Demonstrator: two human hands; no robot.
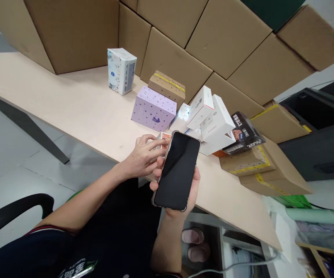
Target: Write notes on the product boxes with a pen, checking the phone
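Observation:
My right hand [194, 189] is wrapped round a smartphone [178, 172] in a clear case with bumped corners. Its dark screen faces up towards me, tilted. Close by on the left, my left hand [146, 154] has its fingers stretched and spread over a small orange-and-white box [165, 136]. The phone hides part of that box and some of the left fingertips. Just behind the hands sits a purple spotted box [154, 110]. White cartons [217, 119] are stacked at an angle behind the phone, to the right.
The pale tabletop [94, 106] runs across the view. A wrapped tissue pack [122, 71] and a yellow-taped brown box [167, 87] stand farther back. Large cardboard boxes [178, 54] form a wall behind. A black printed box [241, 133] lies right. A chair armrest [19, 208] is at left.

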